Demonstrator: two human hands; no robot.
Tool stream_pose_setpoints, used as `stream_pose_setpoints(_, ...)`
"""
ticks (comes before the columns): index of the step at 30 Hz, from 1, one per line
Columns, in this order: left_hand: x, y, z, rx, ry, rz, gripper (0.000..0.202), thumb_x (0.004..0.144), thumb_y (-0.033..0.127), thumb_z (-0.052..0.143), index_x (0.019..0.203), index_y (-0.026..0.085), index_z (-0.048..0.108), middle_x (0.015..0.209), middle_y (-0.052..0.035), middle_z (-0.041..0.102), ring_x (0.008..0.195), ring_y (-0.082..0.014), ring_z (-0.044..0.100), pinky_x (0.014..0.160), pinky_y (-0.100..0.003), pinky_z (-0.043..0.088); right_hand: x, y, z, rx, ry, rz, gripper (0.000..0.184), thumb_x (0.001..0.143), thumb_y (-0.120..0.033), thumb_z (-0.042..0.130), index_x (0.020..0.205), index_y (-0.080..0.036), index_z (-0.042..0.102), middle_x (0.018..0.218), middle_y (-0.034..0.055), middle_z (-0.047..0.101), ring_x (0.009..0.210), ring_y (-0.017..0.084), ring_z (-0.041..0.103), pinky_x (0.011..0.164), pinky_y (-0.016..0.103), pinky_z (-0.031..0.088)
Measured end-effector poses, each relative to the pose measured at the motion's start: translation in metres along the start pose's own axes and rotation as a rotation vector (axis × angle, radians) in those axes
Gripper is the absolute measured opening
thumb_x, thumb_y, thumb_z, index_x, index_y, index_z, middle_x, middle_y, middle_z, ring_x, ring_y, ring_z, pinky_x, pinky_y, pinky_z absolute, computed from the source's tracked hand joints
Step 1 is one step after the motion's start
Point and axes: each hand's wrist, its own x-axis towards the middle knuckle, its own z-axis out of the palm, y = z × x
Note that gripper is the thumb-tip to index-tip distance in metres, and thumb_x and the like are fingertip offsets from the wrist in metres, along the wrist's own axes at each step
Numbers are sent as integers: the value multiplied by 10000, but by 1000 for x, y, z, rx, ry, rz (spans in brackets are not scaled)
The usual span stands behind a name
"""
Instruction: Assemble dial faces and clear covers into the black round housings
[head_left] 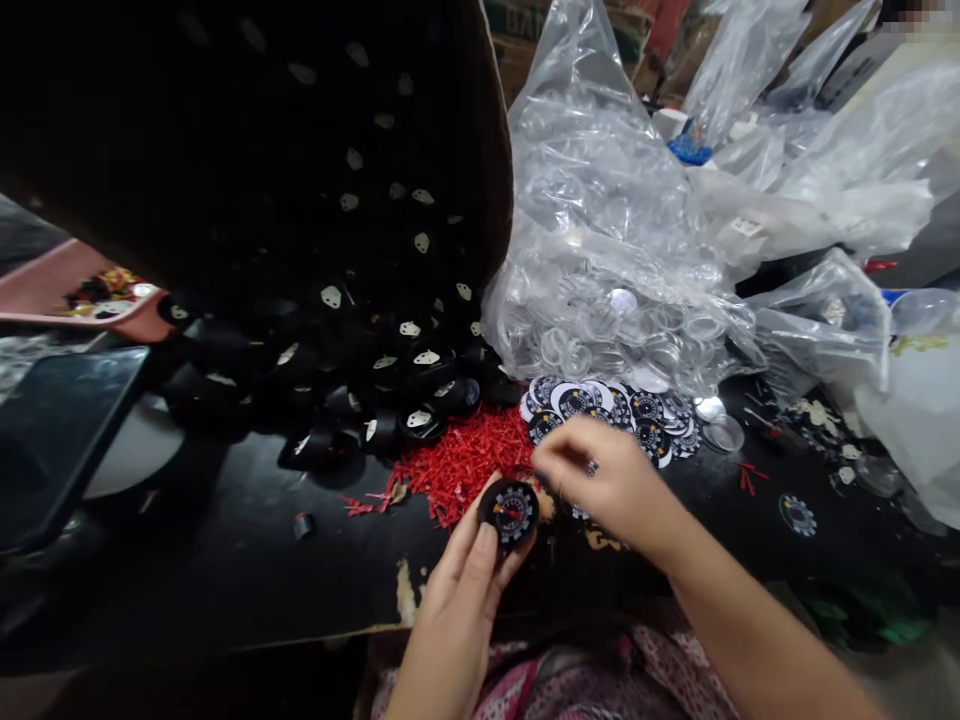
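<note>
Black and round, the small gauge shows a pale-marked dial with a red needle, pinched by the left hand at lower centre. The right hand beside it has its fingertips drawn together.

Green letters on the cardboard box are cut off, unreadable; markings on the dial faces are too small to read.
</note>
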Motion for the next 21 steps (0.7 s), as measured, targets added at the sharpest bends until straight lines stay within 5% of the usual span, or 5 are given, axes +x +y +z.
stream_pose_setpoints(4, 0, -4, -1, -59, -45, -34, 366, 887, 434, 638, 1221, 289, 668, 1365, -38, 653, 1277, -273, 593, 1119, -478, 445, 40, 48, -13, -358, 232, 102, 353, 896, -186, 564, 1246, -178, 604, 1308, 165, 589, 1125, 312, 600, 894, 458, 453)
stream_pose_setpoints(8, 3, -6, 1, -72, -87, -31, 325, 889, 418, 640, 1167, 259, 695, 1316, -71, 684, 1246, -286, 616, 1098, -508, 458, 54, 61, -18, -381, 204, 101, 292, 856, -148, 566, 1130, -149, 667, 1203, 173, 626, 1068, 330, 618, 911, 491, 429)
stream_pose_setpoints(12, 8, -2, 2, -132, -112, -8, 289, 920, 412, 595, 1107, 226, 713, 1159, -87, 756, 1099, -262, 698, 1060, -499, 479, 27, 40, -17, -243, 207, 118, 231, 904, -222, 558, 1094, -145, 663, 994, 119, 680, 920, 265, 647, 822, 427, 496)
stream_pose_setpoints(15, 10, 2, 3, -151, -136, -46, 345, 922, 485, 565, 1049, 211, 731, 1098, -100, 771, 1054, -267, 713, 1039, -500, 487, -2, 13, -6, 140, 15, 124, 260, 930, -303, 581, 1160, -221, 669, 916, 43, 693, 813, 200, 662, 733, 347, 541)
stream_pose_setpoints(21, 9, 3, 5, -27, -175, 104, 283, 882, 381, 659, 1142, 279, 704, 1271, -40, 705, 1175, -270, 653, 1006, -470, 525, -30, -20, 22, 170, -43, -12, 274, 942, -221, 571, 1181, -283, 691, 1142, 71, 595, 1038, 199, 616, 907, 372, 514)
